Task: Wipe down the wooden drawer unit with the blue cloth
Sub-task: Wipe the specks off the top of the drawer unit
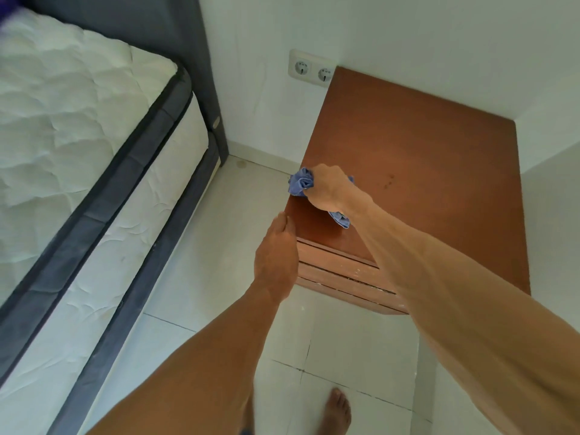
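Observation:
The wooden drawer unit (pixel 420 171) stands in the room's corner, its reddish-brown top facing me and its drawer fronts showing below the near edge. My right hand (pixel 329 186) is closed around the crumpled blue cloth (pixel 301 182) and presses it on the top near the front left corner. Part of the cloth sticks out under my wrist. My left hand (pixel 277 252) lies flat with fingers together against the unit's left front corner and holds nothing. A few dark specks mark the top to the right of the cloth.
A bed with a white mattress (pixel 72 127) and grey frame fills the left side. A double wall socket (pixel 310 69) sits just left of the unit's back. White floor tiles (pixel 219 233) lie between bed and unit. My bare foot (pixel 337 409) is below.

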